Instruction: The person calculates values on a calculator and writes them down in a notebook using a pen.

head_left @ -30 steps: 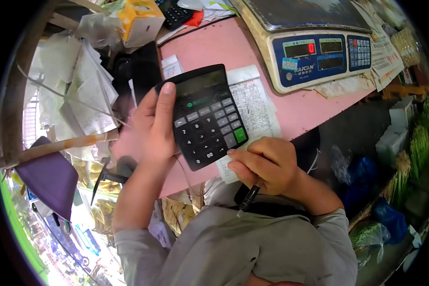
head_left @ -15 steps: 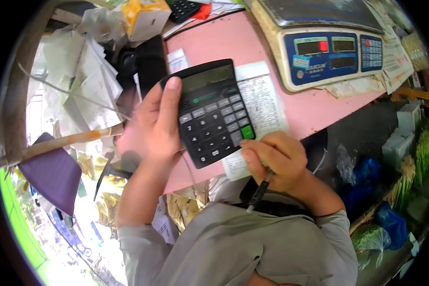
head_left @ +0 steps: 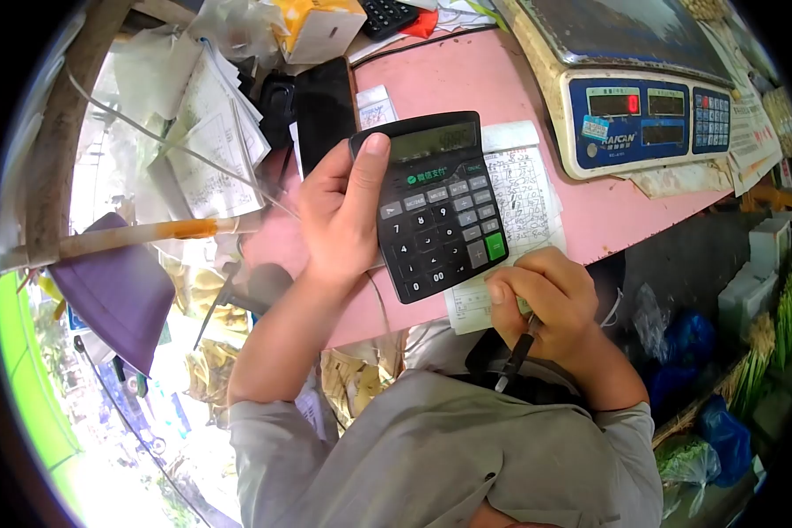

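Observation:
A black calculator [head_left: 427, 224] is tilted toward me, its grey display lit with digits I cannot read surely. My left hand [head_left: 343, 207] grips its left edge, thumb on the front near the display and fingers behind. Beside the calculator's lower right corner is my right hand [head_left: 550, 299], fingers curled around a black pen [head_left: 519, 354] whose tip points down toward my shirt. The right fingertips are just off the green key. Under the calculator lies a receipt pad [head_left: 524, 198] with handwritten lines, partly covered by it.
A weighing scale [head_left: 651, 123] stands on the pink table [head_left: 466, 75] at the far right. Behind the left hand are a dark flat device [head_left: 324, 114] and clipped papers [head_left: 216, 141]. A purple container [head_left: 119, 286] hangs at left. Bagged greens [head_left: 691, 449] are at lower right.
The camera view has shifted, so the table and scale appear further right. My right index finger has come away from the calculator's keys. Both hands keep their holds.

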Demonstrator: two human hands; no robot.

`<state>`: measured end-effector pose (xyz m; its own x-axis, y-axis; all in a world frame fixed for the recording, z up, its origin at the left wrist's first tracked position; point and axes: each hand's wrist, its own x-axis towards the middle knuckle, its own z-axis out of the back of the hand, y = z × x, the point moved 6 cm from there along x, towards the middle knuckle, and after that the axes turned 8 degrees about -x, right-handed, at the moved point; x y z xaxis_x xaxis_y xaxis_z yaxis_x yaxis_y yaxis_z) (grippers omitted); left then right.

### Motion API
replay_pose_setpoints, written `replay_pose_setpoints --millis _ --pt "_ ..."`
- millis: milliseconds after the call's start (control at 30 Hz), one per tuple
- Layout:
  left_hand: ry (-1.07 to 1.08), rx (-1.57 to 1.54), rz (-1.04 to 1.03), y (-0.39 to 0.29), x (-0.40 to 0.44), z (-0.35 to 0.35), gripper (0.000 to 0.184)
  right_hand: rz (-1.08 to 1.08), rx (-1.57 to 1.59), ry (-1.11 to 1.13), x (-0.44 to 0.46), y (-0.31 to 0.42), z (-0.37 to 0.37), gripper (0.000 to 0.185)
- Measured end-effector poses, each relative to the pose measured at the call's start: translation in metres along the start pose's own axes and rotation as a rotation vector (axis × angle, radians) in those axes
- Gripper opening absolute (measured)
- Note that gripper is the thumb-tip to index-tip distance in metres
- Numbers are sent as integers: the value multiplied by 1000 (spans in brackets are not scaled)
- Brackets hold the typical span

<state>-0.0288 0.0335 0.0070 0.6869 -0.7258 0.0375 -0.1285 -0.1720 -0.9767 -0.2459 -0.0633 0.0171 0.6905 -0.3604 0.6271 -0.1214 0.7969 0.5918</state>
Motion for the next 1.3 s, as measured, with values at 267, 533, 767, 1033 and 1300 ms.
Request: replay_pose_setpoints --millis 267,533,767,1033,1300 --pt "-46 20 19 4 -1 2 33 147 42 148 30 23 -21 34" --pt "-68 38 -39 3 -2 2 30 69 -124 181 38 20 -36 52" --pt "-46 57 -30 -4 -2 -3 34 256 13 86 15 36 -19 39" --pt "-71 30 7 -4 -3 -9 37 216 118 -11 0 29 -15 20" --pt "-76 60 -2 -4 -2 -11 39 102 -194 -48 -5 1 -6 9"
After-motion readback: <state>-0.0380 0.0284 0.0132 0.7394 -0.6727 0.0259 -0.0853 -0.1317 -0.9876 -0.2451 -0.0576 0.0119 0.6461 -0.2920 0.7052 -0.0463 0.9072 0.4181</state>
